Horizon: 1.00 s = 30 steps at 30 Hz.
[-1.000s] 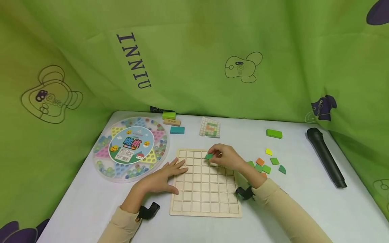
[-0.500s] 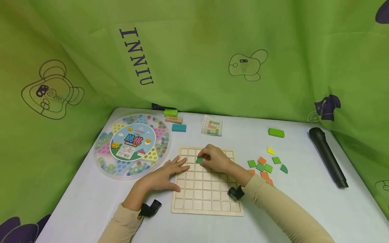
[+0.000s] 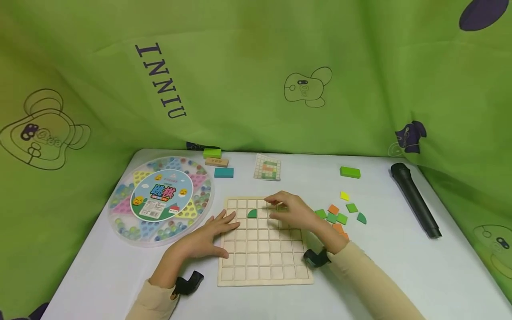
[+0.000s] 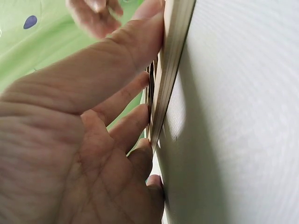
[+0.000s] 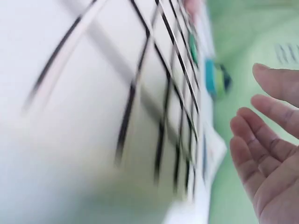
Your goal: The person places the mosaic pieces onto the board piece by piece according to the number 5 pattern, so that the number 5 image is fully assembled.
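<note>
Nearest us on the white-covered table (image 3: 360, 289) lay the square, pale wooden grid board (image 3: 265, 282), its raised lines marking off small cells. The left hand (image 3: 204, 238) rested along its left edge, fingers spread and thumb against the side, grasping nothing; we took that light contact as a way to steady the board. The right hand (image 3: 294, 212) hung over the upper right cells, thumb and fingers parted with nothing between them, so we judged its grip released.

Just left of those fingertips sat the flat green quarter-round tile (image 3: 252, 214), in the third cell from the left of the second row from the top, its curve facing up and left. The right wrist view was too blurred for us to tell whether it lay fully flush.

Right of the board, loose green and orange square tiles (image 3: 342, 218) lay scattered, probably put there for easy reach by the right hand. Well beyond the board lay the small printed paper card (image 3: 267, 167) with a coloured grid pattern, likely set there to be seen past the hands. Behind everything hung the bright green fabric curtain (image 3: 240, 98).
</note>
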Tool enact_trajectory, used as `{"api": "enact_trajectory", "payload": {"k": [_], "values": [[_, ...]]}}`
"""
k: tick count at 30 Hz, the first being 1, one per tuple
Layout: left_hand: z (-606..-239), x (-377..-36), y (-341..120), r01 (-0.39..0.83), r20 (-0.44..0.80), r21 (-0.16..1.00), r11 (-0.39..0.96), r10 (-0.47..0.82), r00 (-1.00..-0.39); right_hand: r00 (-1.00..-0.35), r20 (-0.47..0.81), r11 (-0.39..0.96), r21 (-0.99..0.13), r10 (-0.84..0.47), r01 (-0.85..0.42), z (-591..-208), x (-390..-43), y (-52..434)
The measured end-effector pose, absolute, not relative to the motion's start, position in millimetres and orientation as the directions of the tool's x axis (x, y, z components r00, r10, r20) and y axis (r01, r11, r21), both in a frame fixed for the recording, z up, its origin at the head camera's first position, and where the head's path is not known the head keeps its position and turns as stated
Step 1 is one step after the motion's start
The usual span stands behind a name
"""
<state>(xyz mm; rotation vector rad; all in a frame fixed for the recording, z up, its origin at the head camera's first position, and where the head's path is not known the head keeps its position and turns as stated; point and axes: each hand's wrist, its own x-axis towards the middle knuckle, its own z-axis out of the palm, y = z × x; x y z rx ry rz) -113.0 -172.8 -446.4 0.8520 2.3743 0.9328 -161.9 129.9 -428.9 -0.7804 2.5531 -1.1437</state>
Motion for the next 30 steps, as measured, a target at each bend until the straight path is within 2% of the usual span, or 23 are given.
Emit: {"api": "enact_trajectory", "payload": {"k": [5, 11, 22, 30], "values": [[-446, -107, -179, 0.381, -0.165, 0.724, 0.575, 0.680, -0.714, -0.907, 0.048, 0.590, -0.745, -0.418, -0.312, -426, -146, 192], [-442, -105, -184, 0.385, -0.135, 0.737, 0.555, 0.679, -0.721, -0.952, -0.001, 0.682, -0.698, -0.306, -0.218, -432, -149, 260], [-449, -109, -183, 0.392, -0.144, 0.734, 0.555, 0.690, -0.709, -0.879, -0.149, 0.681, -0.693, -0.454, -0.235, -439, -180, 293], [-451, -113, -177, 0.402, -0.144, 0.732, 0.550, 0.701, -0.698, -0.860, -0.155, 0.702, -0.655, -0.487, -0.280, -443, -184, 302]]}}
